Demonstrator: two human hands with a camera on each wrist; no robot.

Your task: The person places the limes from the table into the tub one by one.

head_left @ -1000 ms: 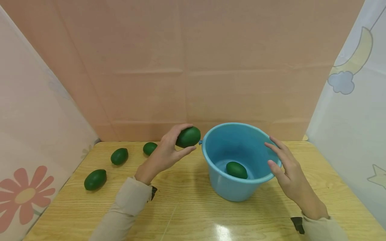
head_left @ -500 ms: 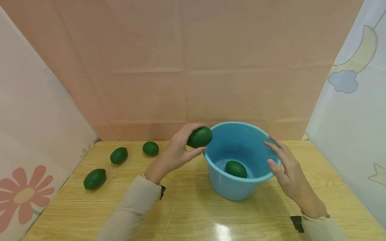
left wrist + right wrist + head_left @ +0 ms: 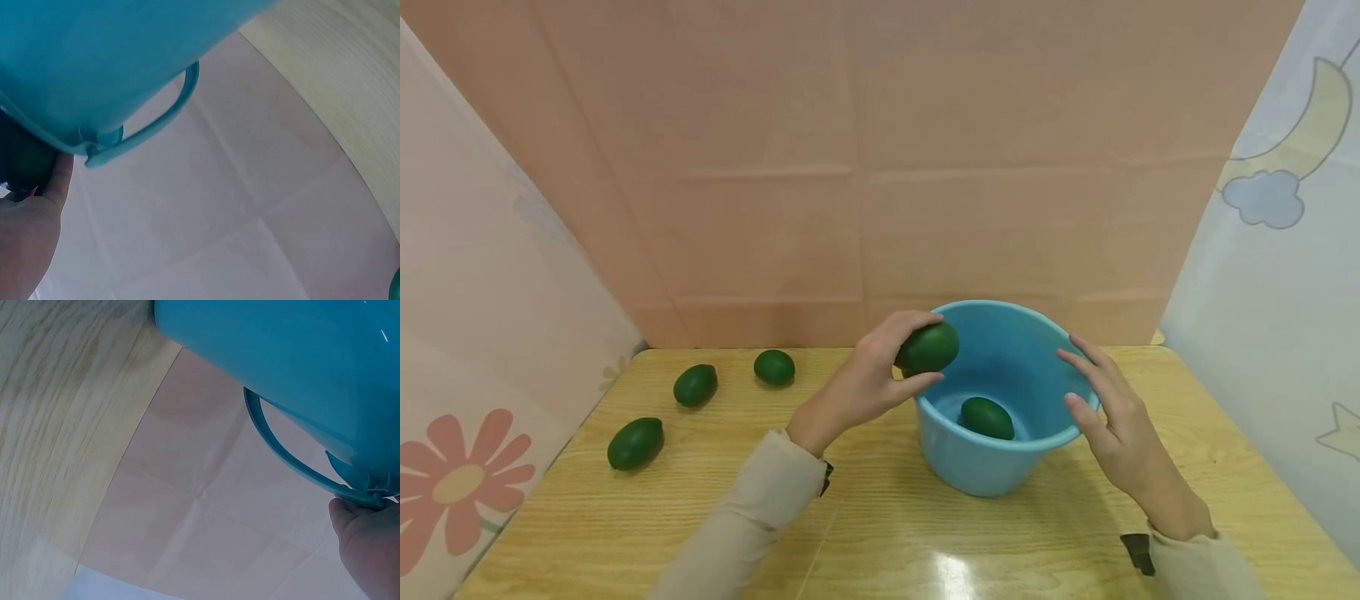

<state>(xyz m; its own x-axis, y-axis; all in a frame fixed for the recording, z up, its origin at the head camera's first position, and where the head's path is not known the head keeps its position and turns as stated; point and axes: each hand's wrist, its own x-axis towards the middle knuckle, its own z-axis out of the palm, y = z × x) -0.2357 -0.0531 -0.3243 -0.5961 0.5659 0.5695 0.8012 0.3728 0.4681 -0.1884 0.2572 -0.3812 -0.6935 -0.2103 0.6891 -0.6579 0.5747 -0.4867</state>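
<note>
My left hand [image 3: 880, 367] grips a dark green lime [image 3: 929, 347] between thumb and fingers, over the left rim of a light blue bucket [image 3: 977, 471]. Another lime [image 3: 987, 418] lies on the bucket's bottom. My right hand [image 3: 1123, 429] rests at the bucket's right rim, fingers spread and relaxed, fingertips just over the edge. In the left wrist view the held lime [image 3: 25, 153] is partly hidden by the bucket wall [image 3: 100, 69]. The right wrist view has my right hand [image 3: 375, 547] beside the end of the bucket's handle [image 3: 284, 453].
On the left of the wooden table [image 3: 880, 542] lie three more limes: one near the front [image 3: 636, 443], one in the middle [image 3: 696, 386] and one farther back [image 3: 774, 367]. A plain peach cloth [image 3: 760, 233] hangs behind, with patterned cloths on both sides.
My left hand has carried the lime rightward, from left of the bucket to over its rim. The farther-back lime has come fully into view. The right hand and the bucket stay put.
</note>
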